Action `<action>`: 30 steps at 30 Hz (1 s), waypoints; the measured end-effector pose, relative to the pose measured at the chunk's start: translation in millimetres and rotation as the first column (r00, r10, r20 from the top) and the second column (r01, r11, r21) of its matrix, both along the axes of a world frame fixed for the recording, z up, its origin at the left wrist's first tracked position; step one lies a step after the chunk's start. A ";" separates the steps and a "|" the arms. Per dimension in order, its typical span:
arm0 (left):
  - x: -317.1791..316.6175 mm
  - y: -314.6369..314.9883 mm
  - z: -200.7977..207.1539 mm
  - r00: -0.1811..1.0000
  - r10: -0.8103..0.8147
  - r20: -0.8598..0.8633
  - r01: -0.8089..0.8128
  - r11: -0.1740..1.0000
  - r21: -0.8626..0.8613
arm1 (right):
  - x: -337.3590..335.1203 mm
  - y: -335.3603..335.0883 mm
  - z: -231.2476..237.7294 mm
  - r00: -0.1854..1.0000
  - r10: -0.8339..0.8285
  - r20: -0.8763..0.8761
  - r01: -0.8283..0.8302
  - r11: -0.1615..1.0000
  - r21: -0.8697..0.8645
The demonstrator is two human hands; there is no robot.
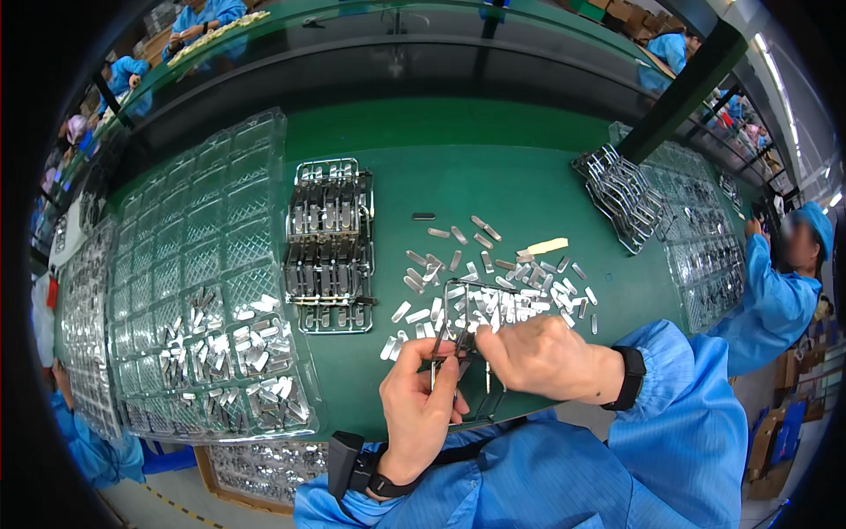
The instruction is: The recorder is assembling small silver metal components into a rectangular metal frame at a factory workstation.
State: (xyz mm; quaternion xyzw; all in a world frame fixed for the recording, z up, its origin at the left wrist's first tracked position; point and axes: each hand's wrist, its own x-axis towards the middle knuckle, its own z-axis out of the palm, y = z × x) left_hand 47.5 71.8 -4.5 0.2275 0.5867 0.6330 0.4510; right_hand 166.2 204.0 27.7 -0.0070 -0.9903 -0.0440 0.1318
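Left hand (419, 406) is closed with thumb and fingers on the left side of a dark wire frame (446, 309), while the right hand (548, 357) sits over its right side with fingers curled in; its fingertips are hidden, so what it grips cannot be told. The wire frame is at the near edge of the green surface (493, 181), right of the middle of that edge. Its long axis runs from near to far, one end pointing at the far edge and the other reaching the near edge. A dark part (464, 339) shows between the hands, within the frame. Just beyond lie many loose metal pieces (518, 304), their long axes pointing every way, and a pale yellow strip (548, 247) lying nearly parallel to the far edge. Left of these, a stack of frames (330, 278) has its long axis running from the near edge toward the far one. Another frame stack (621, 198) slants near the far right corner, its near end angled rightward. Along the left edge, a clear compartment tray (150, 273) carries more metal strips (238, 353) in its nearer compartments.
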 end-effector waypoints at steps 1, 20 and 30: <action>0.8 -1.2 -0.8 1.000 0.000 0.002 0.000 1.000 -0.001 | -0.1 4.7 -0.2 0.999 -0.040 0.012 0.040 0.999 0.037; -1.8 1.9 -5.8 1.000 0.004 -0.007 -0.003 0.999 0.032 | -9.1 10.7 14.3 0.969 -0.118 0.217 0.240 0.653 -0.718; -10.7 8.8 -15.2 0.988 0.058 0.140 -0.070 0.994 0.080 | -5.5 9.1 5.0 0.966 -0.251 -0.064 0.175 0.815 -0.553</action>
